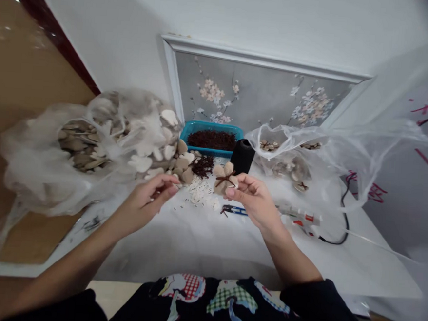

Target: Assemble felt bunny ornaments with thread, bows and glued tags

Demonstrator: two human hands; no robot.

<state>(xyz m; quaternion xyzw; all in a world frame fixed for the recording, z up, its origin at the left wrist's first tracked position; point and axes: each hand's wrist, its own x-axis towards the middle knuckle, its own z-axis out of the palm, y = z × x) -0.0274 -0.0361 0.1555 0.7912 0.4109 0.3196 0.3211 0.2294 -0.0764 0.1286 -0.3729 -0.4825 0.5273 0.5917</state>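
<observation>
My right hand (pixel 255 198) pinches a beige fabric cutout (pixel 220 181) with rounded lobes and a dark brown bow across it, held up over the table. My left hand (pixel 148 200) is closed, thumb against fingertips; anything small between them is too unclear to name. Just past the left fingertips lie loose beige fabric pieces (pixel 184 170) and a small pile of dark brown bows (pixel 203 166). Scattered between the hands are tiny white pieces (pixel 199 193), some with dark marks. Blue thread snips (pixel 237 210) lie below the held cutout.
Behind stand a teal basket (pixel 212 125) of brown bows and a black cylinder (pixel 242 155). Plastic bags of fabric pieces (pixel 46 153) crowd the left; another bag (pixel 272 159) sits at right. A glue gun (pixel 307 221) with a black cord lies right. A framed panel (pixel 262 93) leans behind.
</observation>
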